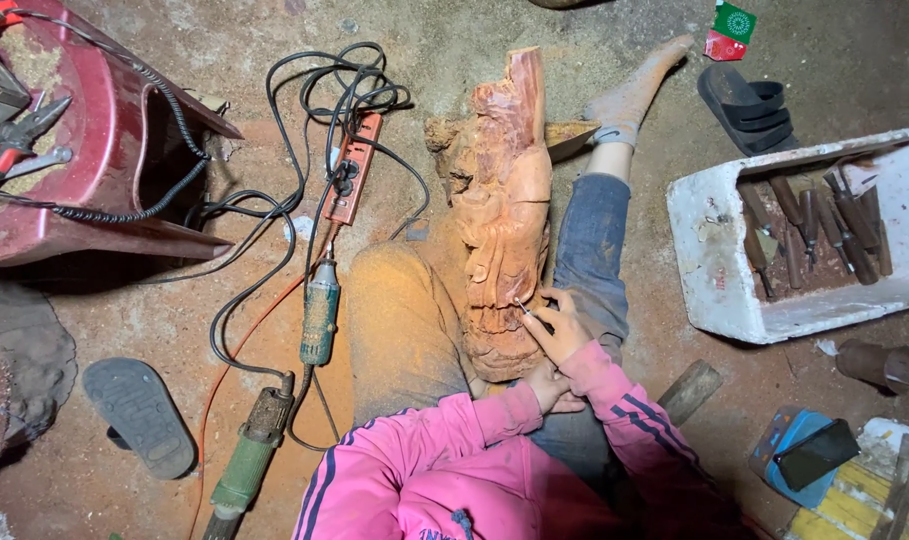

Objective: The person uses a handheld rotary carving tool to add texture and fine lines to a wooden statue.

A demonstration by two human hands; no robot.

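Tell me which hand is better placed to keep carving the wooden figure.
The right hand, in my judgement: it holds a small tool with its tip against the lower part of the wood carving. The left hand sits lower, near the carving's base, mostly hidden behind the right wrist, seemingly bracing it.

Red-green packet (730, 30) top right; dark phone screen (816, 452) lower right

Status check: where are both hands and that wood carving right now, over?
Right hand pinching a small tool against the carving. Left hand braced at its base. Carving lies between the legs; nothing in the way.
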